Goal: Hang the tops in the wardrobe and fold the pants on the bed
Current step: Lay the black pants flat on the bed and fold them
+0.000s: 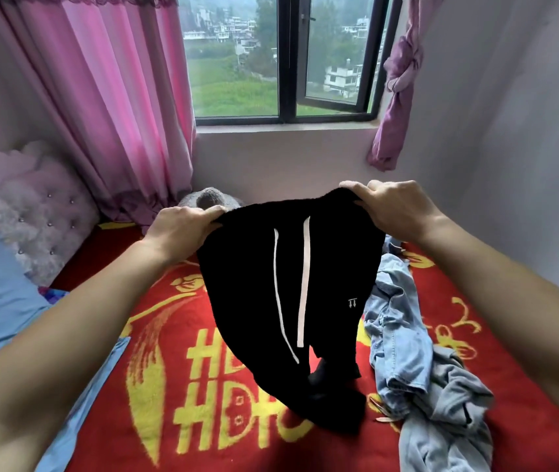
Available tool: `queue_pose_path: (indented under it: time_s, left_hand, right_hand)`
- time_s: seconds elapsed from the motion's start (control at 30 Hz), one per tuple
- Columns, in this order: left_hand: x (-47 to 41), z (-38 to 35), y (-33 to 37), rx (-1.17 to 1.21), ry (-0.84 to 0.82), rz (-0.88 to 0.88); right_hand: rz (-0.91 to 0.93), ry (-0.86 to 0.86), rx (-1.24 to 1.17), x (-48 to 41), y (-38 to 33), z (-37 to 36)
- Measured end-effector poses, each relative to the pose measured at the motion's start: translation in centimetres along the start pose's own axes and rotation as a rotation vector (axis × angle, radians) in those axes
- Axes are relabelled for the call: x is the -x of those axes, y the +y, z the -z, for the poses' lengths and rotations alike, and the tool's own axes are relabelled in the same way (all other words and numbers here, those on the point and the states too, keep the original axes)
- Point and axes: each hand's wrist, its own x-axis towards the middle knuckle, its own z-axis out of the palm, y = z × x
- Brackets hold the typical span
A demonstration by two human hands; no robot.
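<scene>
the black pants are hanging above the red blanket, their leg ends touching it. the left hand and the right hand are gripping the waistband with curled fingers. light blue clothes are lying just beside the pants.

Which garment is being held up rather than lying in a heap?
The black sweatpants with white drawstrings: left hand and right hand grip them at the waist. The pale blue denim garment lies crumpled on the red blanket beside them.
</scene>
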Motion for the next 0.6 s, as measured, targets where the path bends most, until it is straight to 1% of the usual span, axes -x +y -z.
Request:
queue_pose_path:
  time_s: [0.07, 0.13, 0.17, 0.23, 0.3, 0.4, 0.5, 0.57, 0.6]
  left_hand:
    - [-0.5, 0.1, 0.6, -0.073, -0.02, -0.072]
    - [-1.6, -0.2, 1.4, -0.151, -0.068, -0.109]
    - [-2.2, -0.2, 1.8, -0.18, -0.11, -0.103]
    - [-3.2, -0.1, 2.5, -0.154, -0.173, -0.051]
    - [-4.0, -0.1, 2.8, -0.079, -0.181, -0.012]
    - [-4.4, -0.7, 2.9, -0.07, -0.187, -0.009]
    - [-2.6, -3.5, 2.8, -0.135, -0.105, -0.154]
    - [-0.7, -6.3, 3.1, -0.146, -0.122, -0.251]
    - [0.1, -7.9, 3.4, -0.152, -0.156, -0.29]
  right_hand:
    - [-0.027, -0.033, 0.029, -0.5, 0.2, -0.6]
    - [0.014, -0.075, 0.136, -0.9, -0.1, -1.5]
    - [0.023, -0.103, 0.151, -1.1, -0.3, -1.8]
    - [-0.014, -0.156, 0.074, -1.5, -0.5, -2.2]
    - [-0.063, -0.164, -0.031, -1.8, -0.3, -2.3]
    - [-0.022, -0.169, -0.051, -1.8, -0.3, -2.6]
    - [0.064, -0.169, -0.061, -0.1, -0.7, -4.5]
    - [0.113, -0.215, -0.068, 1.6, -1.0, -6.6]
    - [0.136, -0.278, -0.068, 2.3, -1.3, -7.9]
